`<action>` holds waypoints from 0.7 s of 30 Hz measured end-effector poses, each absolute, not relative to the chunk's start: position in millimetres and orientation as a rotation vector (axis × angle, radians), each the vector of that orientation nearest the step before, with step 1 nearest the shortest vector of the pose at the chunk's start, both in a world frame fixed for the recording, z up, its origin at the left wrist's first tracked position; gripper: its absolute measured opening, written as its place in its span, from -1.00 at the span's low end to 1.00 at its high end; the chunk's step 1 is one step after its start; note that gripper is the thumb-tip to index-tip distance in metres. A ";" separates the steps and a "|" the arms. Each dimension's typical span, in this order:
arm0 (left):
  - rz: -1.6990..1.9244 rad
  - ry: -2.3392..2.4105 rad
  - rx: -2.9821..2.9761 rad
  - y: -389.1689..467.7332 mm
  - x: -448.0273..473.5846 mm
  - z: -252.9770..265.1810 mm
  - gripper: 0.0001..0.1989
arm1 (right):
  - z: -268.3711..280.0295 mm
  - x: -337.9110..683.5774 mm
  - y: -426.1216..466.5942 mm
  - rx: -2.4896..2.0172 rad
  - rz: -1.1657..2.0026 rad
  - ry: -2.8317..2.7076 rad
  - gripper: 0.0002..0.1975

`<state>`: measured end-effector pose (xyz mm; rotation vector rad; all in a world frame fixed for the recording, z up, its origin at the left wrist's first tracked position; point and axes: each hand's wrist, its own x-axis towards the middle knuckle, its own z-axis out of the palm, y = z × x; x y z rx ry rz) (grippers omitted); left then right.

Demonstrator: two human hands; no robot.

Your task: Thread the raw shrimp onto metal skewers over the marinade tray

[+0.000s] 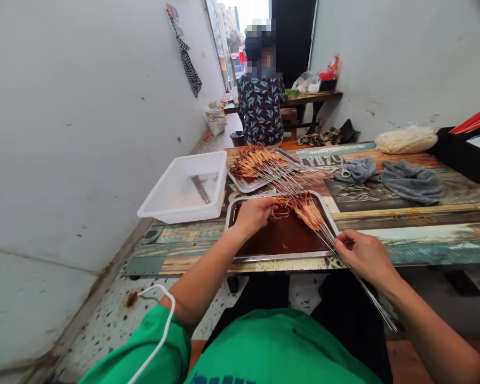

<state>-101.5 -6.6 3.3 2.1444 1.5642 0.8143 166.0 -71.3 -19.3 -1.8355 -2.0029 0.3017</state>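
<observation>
A metal tray of dark red-brown liquid lies at the table's front edge. Across its right side rests a bunch of metal skewers threaded with orange-brown food, which looks like squid with thin dark tentacles. My left hand is over the tray's far left part, its fingers pinched at the tentacle ends, where a curled strand hangs over the liquid. My right hand is closed at the bare skewer shafts by the tray's right rim; they run past it, over the table edge. How many it grips is hidden.
Behind stands a second tray heaped with skewered food. A white plastic tub holding metal tongs is left. Grey cloths, a bagged pale bundle and a black box lie right. A person sits beyond.
</observation>
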 end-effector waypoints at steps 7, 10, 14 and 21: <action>0.912 1.517 2.078 14.7 -78.1 -10.8 -0.76 | -29.7 173.7 -62.0 -1.833 0.550 -1.917 -0.76; 0.908 1.466 1.790 24.4 -76.1 -17.5 -0.81 | -28.2 172.9 -61.9 -1.875 0.433 -1.956 -0.78; 0.867 1.393 1.423 28.9 -73.1 -18.9 -0.89 | -22.7 167.6 -67.0 -1.881 0.179 -2.105 -0.72; 0.805 1.207 0.997 23.0 -65.9 -5.5 -0.89 | -19.0 160.8 -73.9 -1.917 -0.056 -2.255 -0.70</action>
